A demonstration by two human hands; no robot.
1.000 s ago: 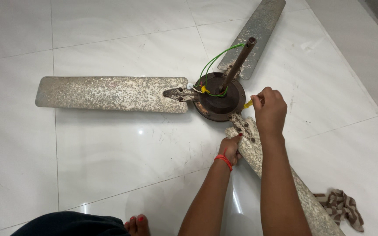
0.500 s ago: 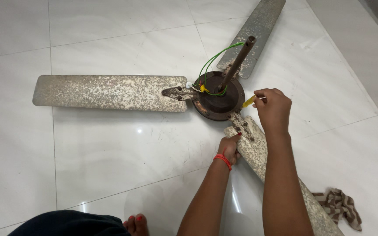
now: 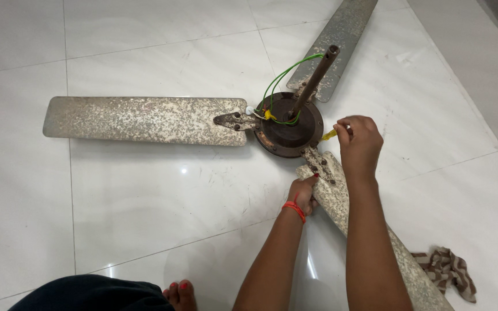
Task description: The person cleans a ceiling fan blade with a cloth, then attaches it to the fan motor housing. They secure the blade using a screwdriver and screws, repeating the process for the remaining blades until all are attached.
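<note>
At frame centre, our left hand (image 3: 304, 190) clamps the lower fan blade (image 3: 341, 196) while our right hand (image 3: 358, 144) pinches a yellow-handled tool (image 3: 329, 135) beside the motor hub (image 3: 288, 124).

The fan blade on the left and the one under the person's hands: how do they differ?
The left blade lies untouched and fully in view; the near blade is gripped by the left hand and partly hidden by the arms. The right hand holds a yellow tool by it. Both are speckled, worn and joined to the brown hub.
</note>
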